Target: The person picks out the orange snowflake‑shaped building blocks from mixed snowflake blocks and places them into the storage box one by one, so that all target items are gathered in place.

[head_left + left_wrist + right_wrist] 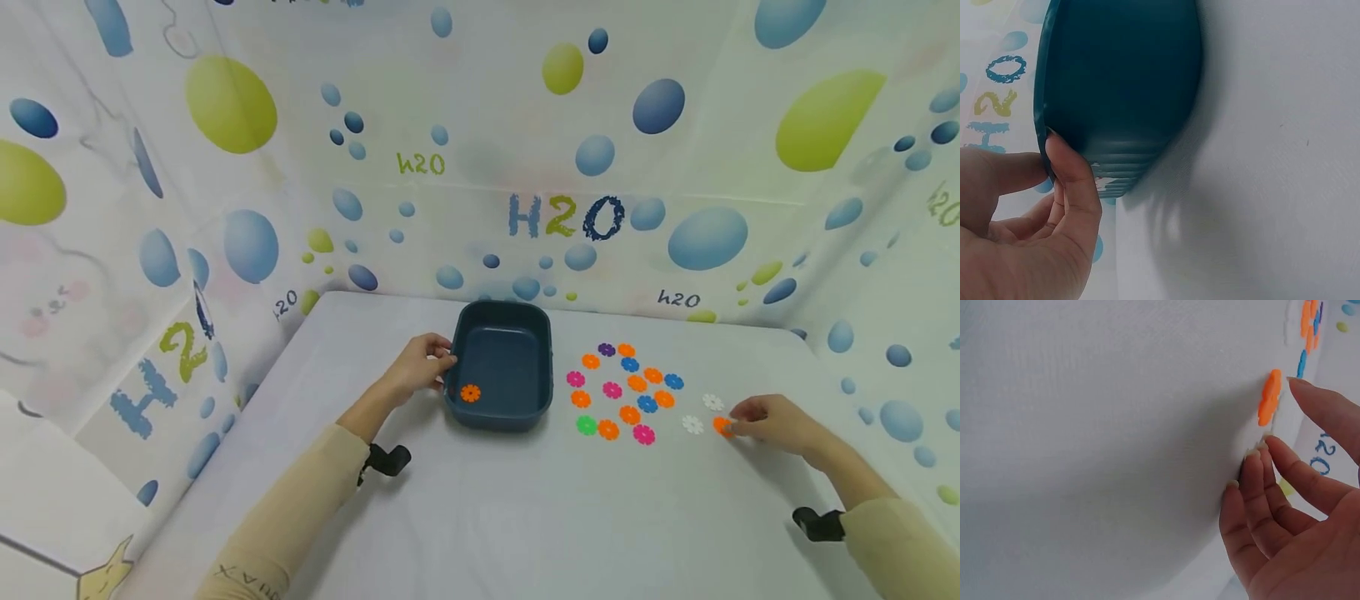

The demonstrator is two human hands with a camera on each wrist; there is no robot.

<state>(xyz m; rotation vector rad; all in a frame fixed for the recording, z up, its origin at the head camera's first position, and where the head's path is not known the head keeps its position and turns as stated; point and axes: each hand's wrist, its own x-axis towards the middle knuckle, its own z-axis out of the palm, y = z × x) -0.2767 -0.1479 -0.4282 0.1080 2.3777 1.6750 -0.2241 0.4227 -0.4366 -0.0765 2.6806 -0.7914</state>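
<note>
My left hand point(417, 367) pinches the left rim of a dark teal plastic tub point(456, 392), thumb on one side and fingers on the other. In the left wrist view the left hand point(1041, 219) grips the tub's edge point(1122, 75). An orange snowflake-shaped disc point(470, 392) lies inside the tub. My right hand point(772, 421) is over the table at the right, its fingers just beside another orange disc point(722, 426). In the right wrist view a gap shows between the right hand's point(1297, 506) thumb and fingers, with that orange disc point(1269, 398) just beyond them.
Two white discs, the nearer point(692, 425) and the farther point(712, 402), lie left of the right hand. Several orange, blue, pink, green and purple discs, one pink point(612, 390), spread between them and the tub. A patterned curtain point(480, 225) rises behind the white-covered table point(525, 517).
</note>
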